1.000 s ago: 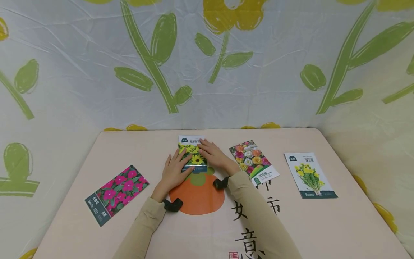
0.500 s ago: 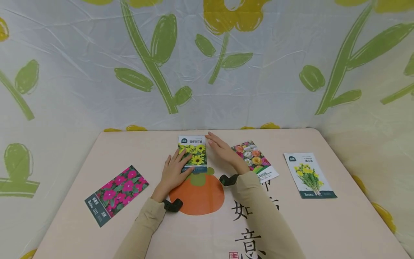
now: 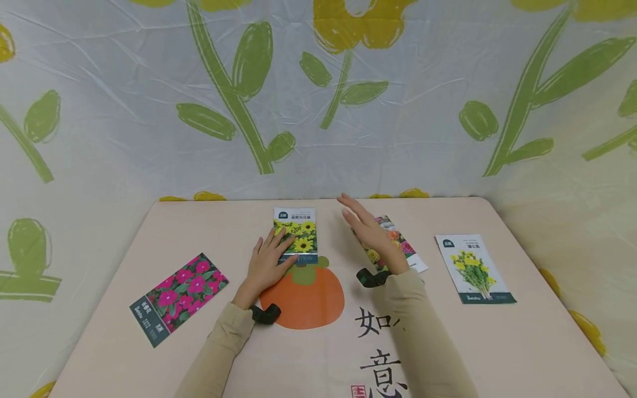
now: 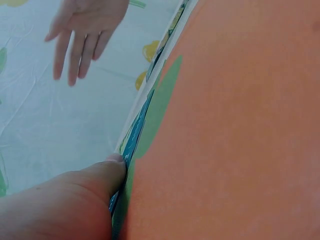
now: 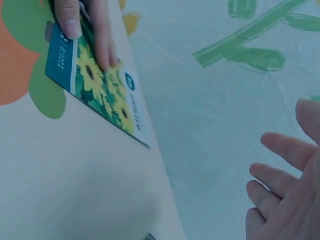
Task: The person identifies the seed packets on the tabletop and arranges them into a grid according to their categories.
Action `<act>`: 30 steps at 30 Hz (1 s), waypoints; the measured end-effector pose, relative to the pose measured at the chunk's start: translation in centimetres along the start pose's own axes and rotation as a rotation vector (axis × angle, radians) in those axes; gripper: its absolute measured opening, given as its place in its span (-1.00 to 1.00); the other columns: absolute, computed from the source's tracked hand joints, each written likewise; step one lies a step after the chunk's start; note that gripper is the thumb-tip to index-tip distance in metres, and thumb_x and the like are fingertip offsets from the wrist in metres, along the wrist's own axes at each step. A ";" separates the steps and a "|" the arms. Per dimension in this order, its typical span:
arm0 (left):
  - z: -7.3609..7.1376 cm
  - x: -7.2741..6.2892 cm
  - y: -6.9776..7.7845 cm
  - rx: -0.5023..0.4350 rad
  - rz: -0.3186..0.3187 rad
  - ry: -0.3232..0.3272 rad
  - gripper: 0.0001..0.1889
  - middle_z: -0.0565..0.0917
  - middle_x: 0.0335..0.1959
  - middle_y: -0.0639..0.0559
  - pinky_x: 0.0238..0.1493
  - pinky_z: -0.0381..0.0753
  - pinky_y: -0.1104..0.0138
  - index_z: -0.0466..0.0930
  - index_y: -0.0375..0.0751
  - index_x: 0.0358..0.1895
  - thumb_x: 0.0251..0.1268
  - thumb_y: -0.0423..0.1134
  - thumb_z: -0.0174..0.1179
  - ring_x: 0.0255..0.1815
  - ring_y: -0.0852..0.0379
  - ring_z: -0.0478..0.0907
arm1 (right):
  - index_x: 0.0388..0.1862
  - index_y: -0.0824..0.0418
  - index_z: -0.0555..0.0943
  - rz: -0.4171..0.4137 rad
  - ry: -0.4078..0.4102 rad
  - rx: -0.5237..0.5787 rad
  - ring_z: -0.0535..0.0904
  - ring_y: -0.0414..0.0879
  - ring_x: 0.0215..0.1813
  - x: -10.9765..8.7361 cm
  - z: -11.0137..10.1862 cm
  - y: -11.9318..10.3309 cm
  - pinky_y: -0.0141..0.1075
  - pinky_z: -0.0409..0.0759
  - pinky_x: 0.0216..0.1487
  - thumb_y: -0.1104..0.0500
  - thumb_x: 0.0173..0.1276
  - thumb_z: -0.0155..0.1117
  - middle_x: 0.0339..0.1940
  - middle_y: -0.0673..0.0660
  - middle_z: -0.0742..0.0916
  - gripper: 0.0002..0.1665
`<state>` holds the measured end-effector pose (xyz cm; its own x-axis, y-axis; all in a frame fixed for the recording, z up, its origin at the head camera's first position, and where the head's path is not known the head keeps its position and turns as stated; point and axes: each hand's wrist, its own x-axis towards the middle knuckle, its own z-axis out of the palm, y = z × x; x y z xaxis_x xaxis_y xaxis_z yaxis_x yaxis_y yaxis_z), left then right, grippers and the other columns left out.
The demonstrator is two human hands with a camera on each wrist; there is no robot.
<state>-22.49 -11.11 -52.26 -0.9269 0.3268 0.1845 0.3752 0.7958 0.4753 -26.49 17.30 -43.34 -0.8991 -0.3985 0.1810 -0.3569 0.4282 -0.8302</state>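
Note:
A seed packet with yellow sunflowers [image 3: 304, 228] lies flat near the table's far edge. My left hand [image 3: 269, 264] rests on its lower left part with fingers spread; in the right wrist view the thumb and fingers lie on the packet's face [image 5: 92, 75]. Raised above the table, my right hand [image 3: 370, 229] holds nothing, its fingers extended. Beneath that hand and partly hidden by it is a packet of mixed-colour flowers [image 3: 408, 250]. The left wrist view shows the right hand [image 4: 90, 30] in the air, palm visible.
To the left lies a slanted packet with pink flowers [image 3: 186, 290]. At the right is a white packet with a yellow bunch [image 3: 475, 271]. The pale tablecloth [image 3: 288, 365] bears an orange fruit print [image 3: 303, 304] and black characters. A flower-patterned curtain [image 3: 398, 155] hangs behind.
My right hand has left the sunflower packet, moving right and lifting until it is over the mixed-colour packet. The left hand has stayed in place on the sunflower packet.

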 end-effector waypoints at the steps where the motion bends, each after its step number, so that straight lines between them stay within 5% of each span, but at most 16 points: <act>1: 0.0 0.0 0.0 0.002 0.000 -0.001 -0.40 0.16 0.57 -0.09 0.51 -0.21 -0.17 0.37 -0.02 0.46 0.46 0.13 0.08 0.61 -0.17 -0.14 | 0.55 0.20 0.23 -0.003 0.010 0.009 -0.09 0.08 0.62 -0.3 -0.3 0.0 0.18 -0.04 0.51 0.04 0.67 -0.16 0.62 0.15 0.14 -0.43; 9: 0.1 0.1 -0.2 0.008 -0.006 -0.012 -0.40 0.14 0.57 -0.07 0.51 -0.22 -0.16 0.35 0.01 0.48 0.47 0.15 0.05 0.61 -0.15 -0.17 | 0.57 0.11 0.22 0.009 0.071 0.021 -0.04 0.08 0.61 -2.7 -2.6 -0.5 0.27 0.09 0.44 0.08 0.64 -0.10 0.63 0.09 0.13 -0.42; 16: 0.3 0.2 -0.4 0.022 -0.011 -0.018 -0.40 0.12 0.58 -0.06 0.51 -0.23 -0.16 0.32 0.03 0.49 0.49 0.16 0.01 0.62 -0.14 -0.19 | 0.54 0.35 0.19 0.000 0.114 -0.018 -0.08 0.25 0.60 -5.0 -4.4 -2.3 0.33 -0.04 0.45 0.25 0.60 -0.04 0.60 0.31 0.14 -0.40; 24: 0.2 0.2 -0.4 0.016 -0.007 -0.013 -0.39 0.13 0.58 -0.07 0.51 -0.22 -0.17 0.32 0.01 0.49 0.48 0.16 0.03 0.62 -0.15 -0.18 | 0.55 0.23 0.22 -0.011 0.193 -0.101 -0.04 0.23 0.60 -6.0 -6.0 2.5 0.37 -0.05 0.43 0.22 0.56 0.06 0.61 0.21 0.18 -0.37; 30: 0.2 0.2 -0.3 0.028 -0.008 -0.027 -0.39 0.11 0.58 -0.07 0.52 -0.23 -0.16 0.30 0.01 0.50 0.49 0.16 0.02 0.62 -0.15 -0.19 | 0.54 0.18 0.25 0.030 0.166 -0.155 -0.03 0.25 0.59 -6.8 -7.0 4.3 0.42 -0.05 0.39 0.14 0.55 0.12 0.61 0.18 0.18 -0.36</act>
<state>-22.77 -11.22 -52.52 -0.9296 0.3335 0.1570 0.3679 0.8124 0.4524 -23.71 27.50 -44.51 -0.9349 -0.2496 0.2522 -0.3520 0.5628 -0.7479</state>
